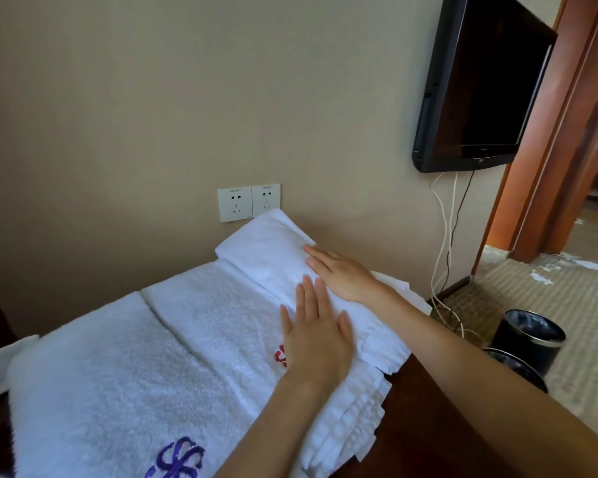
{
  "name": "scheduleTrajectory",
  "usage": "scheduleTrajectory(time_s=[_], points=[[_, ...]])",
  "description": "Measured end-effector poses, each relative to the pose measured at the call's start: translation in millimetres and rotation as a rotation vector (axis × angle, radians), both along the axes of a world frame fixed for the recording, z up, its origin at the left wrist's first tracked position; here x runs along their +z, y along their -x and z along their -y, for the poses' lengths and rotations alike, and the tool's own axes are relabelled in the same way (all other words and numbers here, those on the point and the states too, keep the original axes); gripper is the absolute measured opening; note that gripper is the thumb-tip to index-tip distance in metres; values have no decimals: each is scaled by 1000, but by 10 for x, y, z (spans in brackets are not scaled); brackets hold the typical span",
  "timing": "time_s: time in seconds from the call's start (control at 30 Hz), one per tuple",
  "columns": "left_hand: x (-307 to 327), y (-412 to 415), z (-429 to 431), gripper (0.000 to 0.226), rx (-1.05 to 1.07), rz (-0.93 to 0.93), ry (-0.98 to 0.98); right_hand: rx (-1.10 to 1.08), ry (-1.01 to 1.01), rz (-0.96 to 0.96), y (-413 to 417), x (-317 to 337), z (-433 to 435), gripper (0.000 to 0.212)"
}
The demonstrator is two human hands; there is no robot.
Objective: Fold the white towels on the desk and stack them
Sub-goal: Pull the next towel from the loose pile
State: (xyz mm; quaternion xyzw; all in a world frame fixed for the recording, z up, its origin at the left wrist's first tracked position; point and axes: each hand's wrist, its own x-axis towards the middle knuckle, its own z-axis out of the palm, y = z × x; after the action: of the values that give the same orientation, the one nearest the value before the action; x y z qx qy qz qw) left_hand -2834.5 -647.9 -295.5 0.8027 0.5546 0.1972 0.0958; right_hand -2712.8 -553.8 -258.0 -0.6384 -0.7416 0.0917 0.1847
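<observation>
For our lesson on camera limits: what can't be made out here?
Red embroidered logo: head view, mostly covered by the left hand.
Purple embroidered logo: head view, cut by the bottom edge.
Print above white wall sockets: head view, too small.

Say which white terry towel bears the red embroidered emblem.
The middle white towel, under the left hand; the nearer towel shows purple, the far folded towel none.

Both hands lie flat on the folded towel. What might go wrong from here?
The folded towel under the left hand and right hand lies by the right edge of the desk; a sideways push may slide it off toward the bins. The layered towel edges beneath jut out unevenly, so the stack may end crooked.
</observation>
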Motion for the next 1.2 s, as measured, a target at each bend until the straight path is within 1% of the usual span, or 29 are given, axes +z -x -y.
scheduleTrajectory(time_s=[0.13, 0.2, 0.3, 0.37, 0.4, 0.43, 0.47, 0.5, 0.53, 0.6, 0.63, 0.73, 0.8, 0.87, 0.97, 1.03, 1.13, 1.2], points=[[23, -9, -14, 62, 1, -12, 15, -36, -3, 199, 42, 64, 61, 49], [88, 59, 46, 62, -19, -50, 48, -86, -34, 248, 115, 106, 185, 48], [205, 377, 224, 64, -58, -176, 160, -142, -92, 186, 246, 88, 481, 46], [206, 770, 447, 65, -4, -234, 201, -140, -124, 202, 321, 35, 733, 47], [198, 1007, 596, 65, 48, -244, 197, -141, -136, 230, 349, 2, 856, 48], [188, 1270, 771, 65, 100, -243, 186, -156, -143, 216, 405, -14, 990, 49], [179, 1545, 969, 65, 148, -229, 178, -174, -133, 170, 500, -21, 1130, 48], [177, 1818, 1170, 64, 186, -199, 171, -172, -109, 77, 629, -24, 1272, 47], [184, 2087, 1377, 64, 219, -149, 166, -142, -76, -53, 806, -9, 1423, 45], [215, 2588, 1815, 63, 286, -38, 142, 0, -59, -301, 1249, 18, 1763, 42], [221, 2816, 2039, 62, 325, -10, 103, 98, -80, -364, 1514, 30, 1965, 39], [159, 3384, 2710, 53, 440, 3, -89, 381, -177, -465, 2341, -41, 2587, 32], [81, 3670, 3115, 50, 511, 28, -222, 511, -223, -476, 2857, -151, 2937, 30], [-49, 3898, 3449, 51, 552, 39, -290, 604, -196, -457, 3303, -323, 3208, 29], [-329, 4084, 3779, 58, 527, -2, -231, 693, -31, -382, 3758, -668, 3479, 32], [-459, 4137, 3848, 61, 502, -4, -184, 702, -5, -326, 3880, -826, 3550, 34], [-499, 4167, 3822, 63, 516, -3, -172, 699, 46, -371, 3863, -846, 3487, 32], [-523, 4172, 3798, 63, 524, -13, -175, 711, 76, -402, 3829, -759, 3432, 26]])
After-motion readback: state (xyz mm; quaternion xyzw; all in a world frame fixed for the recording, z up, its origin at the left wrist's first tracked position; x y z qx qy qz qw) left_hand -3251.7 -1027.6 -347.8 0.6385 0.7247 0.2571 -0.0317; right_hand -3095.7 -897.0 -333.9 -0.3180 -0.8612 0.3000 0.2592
